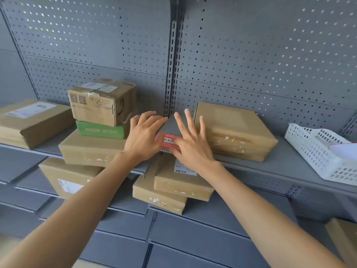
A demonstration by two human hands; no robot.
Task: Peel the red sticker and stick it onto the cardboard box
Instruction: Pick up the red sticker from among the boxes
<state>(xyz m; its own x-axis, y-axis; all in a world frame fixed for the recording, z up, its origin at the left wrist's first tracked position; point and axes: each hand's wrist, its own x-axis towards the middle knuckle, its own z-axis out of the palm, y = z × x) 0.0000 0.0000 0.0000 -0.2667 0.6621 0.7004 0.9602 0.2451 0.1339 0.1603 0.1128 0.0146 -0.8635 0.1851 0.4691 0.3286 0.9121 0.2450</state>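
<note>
Here the right hand lies flat over the red sticker, fingers spread and pointing up the shelf, its thumb side covering the sticker's right end; whether a fingertip has an edge pinched cannot be told. The left hand rests just beside it with fingers loosely apart and empty, its fingertips reaching the back of the grey shelf and its edge touching the sticker's left end. The sticker sits on the shelf surface near the front lip, in the gap between the two hands, and looks flat, with no corner visibly lifted.

Outward from the hands, a flat cardboard box stands just to the right of the right hand, and a stack of boxes with a green one in it stands to the left. More boxes lie on the shelf below, under the wrists. A white plastic basket sits far right.

Judging from this, the task is near its start: the peel seems not yet done, and no red sticker shows on any box. Lifting an edge, freeing the sticker, and pressing it onto a box all remain.
</note>
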